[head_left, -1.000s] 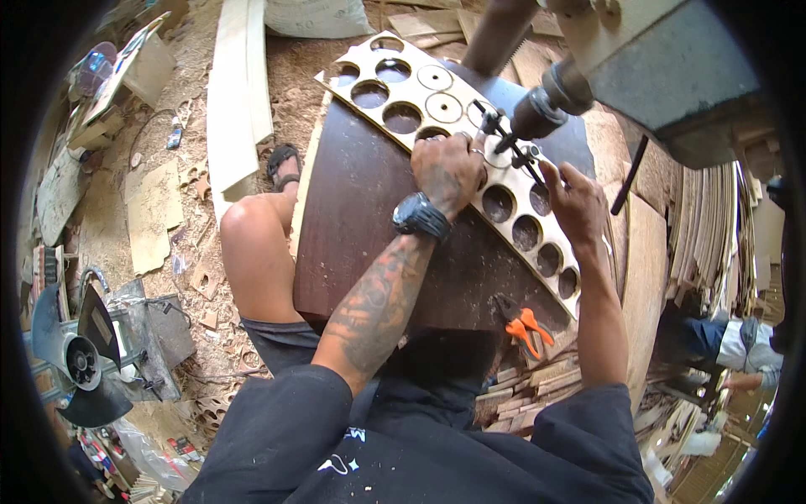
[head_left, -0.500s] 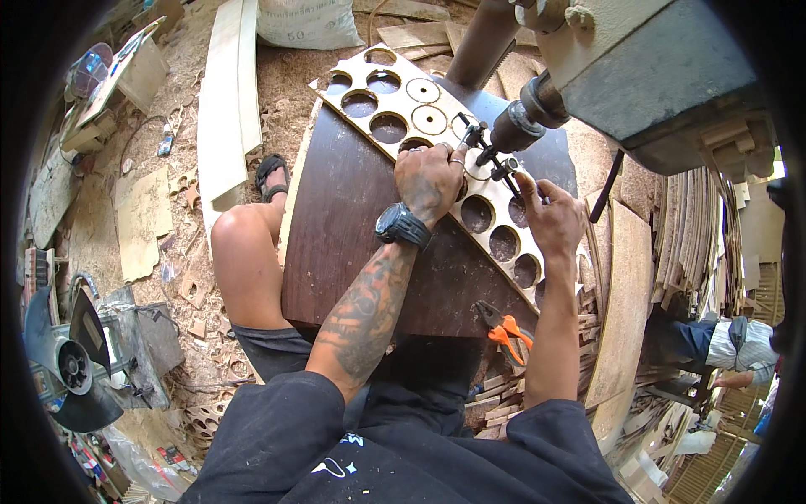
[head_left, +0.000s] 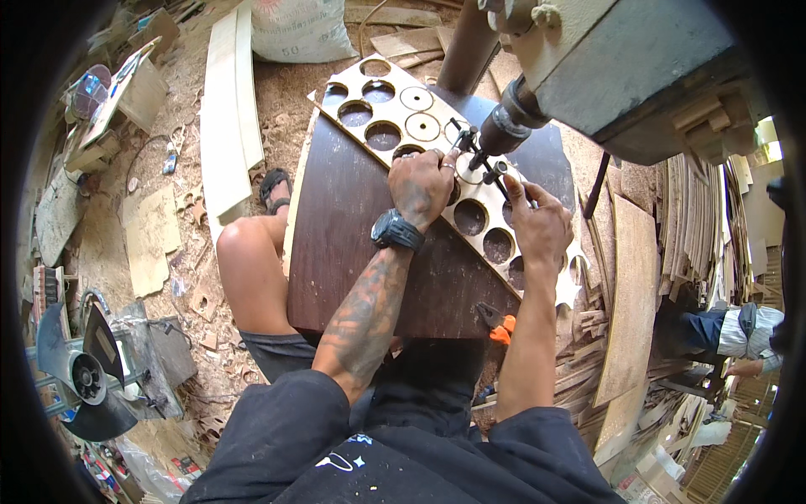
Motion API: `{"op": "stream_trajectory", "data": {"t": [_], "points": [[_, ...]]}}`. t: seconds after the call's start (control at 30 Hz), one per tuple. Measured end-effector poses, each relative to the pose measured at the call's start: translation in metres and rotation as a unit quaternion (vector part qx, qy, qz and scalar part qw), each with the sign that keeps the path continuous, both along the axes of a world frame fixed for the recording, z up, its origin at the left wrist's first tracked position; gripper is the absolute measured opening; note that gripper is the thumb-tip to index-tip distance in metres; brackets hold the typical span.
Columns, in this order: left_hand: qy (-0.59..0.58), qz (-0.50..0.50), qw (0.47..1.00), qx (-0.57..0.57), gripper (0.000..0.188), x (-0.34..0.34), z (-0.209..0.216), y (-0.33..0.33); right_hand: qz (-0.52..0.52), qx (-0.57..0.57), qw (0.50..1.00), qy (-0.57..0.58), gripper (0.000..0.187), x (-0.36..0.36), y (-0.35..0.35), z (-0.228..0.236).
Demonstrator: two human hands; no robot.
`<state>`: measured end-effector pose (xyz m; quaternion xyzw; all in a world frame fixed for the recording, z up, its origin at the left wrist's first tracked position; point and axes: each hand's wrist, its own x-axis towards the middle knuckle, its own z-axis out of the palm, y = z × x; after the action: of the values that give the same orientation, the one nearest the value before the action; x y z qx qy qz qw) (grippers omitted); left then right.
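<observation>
A pale wooden board (head_left: 401,118) with rows of round holes and a few scored discs lies slantwise on a dark brown table (head_left: 344,218). My left hand (head_left: 420,186), with a black watch at the wrist, presses on it, fingers curled over at a hole and the thumb near the circle cutter. That circle cutter (head_left: 483,160), a black crossbar with arms, hangs from the drill chuck (head_left: 506,128) over the board. Thumb and fingers of my right hand (head_left: 540,225) close round the bar's right end. Orange-handled pliers (head_left: 502,326) lie at the table's near edge, partly behind my right forearm.
The grey drill press head (head_left: 621,92) looms at upper right, its column (head_left: 468,59) behind the board. Long planks (head_left: 228,118) and a white sack (head_left: 302,29) stand at upper left. A fan blade (head_left: 84,374) is at lower left. Another person (head_left: 743,328) is at far right.
My right hand's fingers have closed more around the cutter bar's end. The whole view has shifted slightly, and my right forearm covers more of the pliers. My left hand stays on the board.
</observation>
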<state>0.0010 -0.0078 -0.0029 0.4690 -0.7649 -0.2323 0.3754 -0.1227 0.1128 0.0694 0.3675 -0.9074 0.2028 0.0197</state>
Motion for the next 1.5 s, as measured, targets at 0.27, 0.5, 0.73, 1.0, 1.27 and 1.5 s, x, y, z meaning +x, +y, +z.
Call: {"op": "stream_trajectory", "data": {"t": [0.27, 0.5, 0.73, 1.0, 1.27, 1.5], "points": [[-0.012, -0.021, 0.999, -0.037, 0.041, 0.002, -0.003, -0.004, 0.105, -0.023, 0.991, 0.082, 0.065, -0.033, -0.007, -0.007], [0.005, -0.035, 0.998, -0.055, 0.038, 0.003, -0.006, -0.007, 0.168, 0.002, 0.980, 0.107, 0.065, -0.046, -0.006, -0.016], [-0.012, -0.034, 0.998, -0.051, 0.038, 0.004, -0.005, -0.006, 0.215, -0.081, 0.972, -0.040, 0.056, -0.052, -0.013, -0.027], [-0.001, -0.044, 0.995, -0.085, 0.037, 0.003, -0.005, -0.006, 0.192, -0.182, 0.961, -0.085, 0.058, -0.065, -0.011, -0.020], [-0.235, -0.166, 0.953, 0.095, 0.048, 0.024, 0.048, -0.068, 0.289, 0.027, 0.957, -0.023, 0.044, 0.025, 0.127, 0.009], [-0.061, -0.027, 0.986, 0.152, 0.039, 0.053, 0.059, -0.059, 0.274, 0.118, 0.954, 0.024, 0.052, 0.041, 0.179, -0.006]]}}
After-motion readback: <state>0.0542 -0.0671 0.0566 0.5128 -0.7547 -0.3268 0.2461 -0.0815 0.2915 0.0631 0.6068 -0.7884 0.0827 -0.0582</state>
